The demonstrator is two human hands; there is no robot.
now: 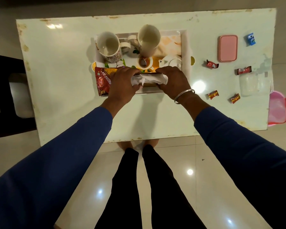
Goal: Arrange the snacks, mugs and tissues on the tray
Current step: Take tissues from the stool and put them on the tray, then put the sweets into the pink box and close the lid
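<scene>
Both hands are on the tissue box at the near edge of the tray. The left hand grips its left end, fingers curled over the far side and thumb on the near side; the right hand grips the right end the same way. White tissue bunches up from the top of the box between them.

On the tray, a flowered mug stands at the far left and a plain mug to its right. In front of them sit a small cup and a white teapot. A red snack bag lies at the tray's near left corner, just beside the left hand.

Off to the right on the counter, well apart from the tray, lie wrapped candies, a pink box, a blue packet and a clear tub.
</scene>
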